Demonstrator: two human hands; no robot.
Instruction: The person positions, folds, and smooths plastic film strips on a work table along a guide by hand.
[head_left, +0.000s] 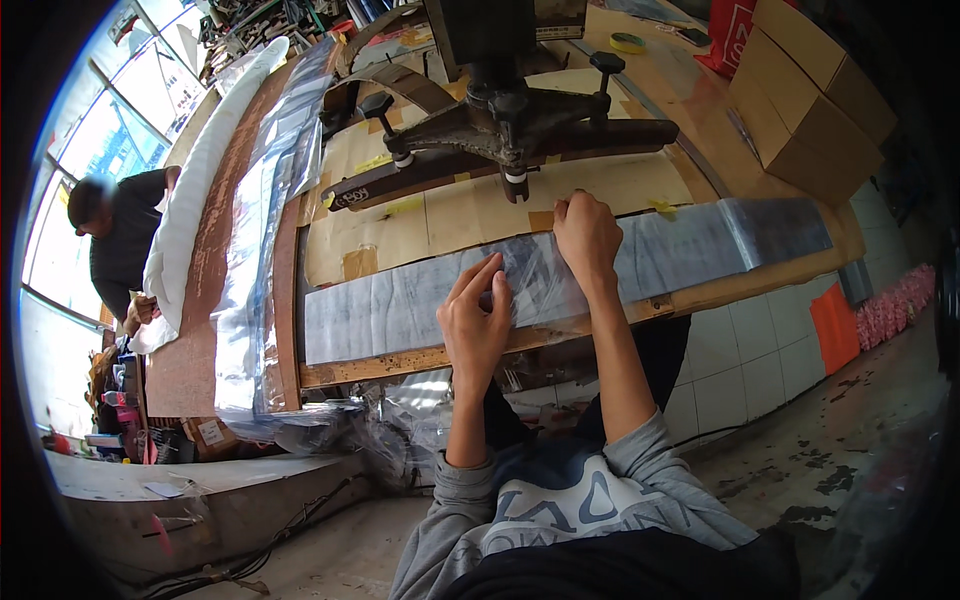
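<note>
- At the upper right, a cardboard box (815, 105) stands on the bench, its contents hidden; a red bag (728, 38) lies just beyond it, its inside out of sight too.
- The bench (425, 368) has a wooden front edge and pale sheets (450, 225) on top; a dark metal clamp frame (510, 135) hangs over them; windows (120, 130) light the left side, where a person (128, 220) handles a white sheet (200, 165); the floor (800, 480) is stained.
- The grey streaked strip (690, 245) lies along the bench's near edge; its long axis runs left to right, the right end farther from the wearer; crumpled clear film (545, 285) lies over its middle.
- The left hand (475, 325) is at the film, fingers bent, thumb near the index finger; I cannot tell whether it grips; the right hand (588, 235) is curled, fingertips and thumb together; whether film is between them, I cannot tell.
</note>
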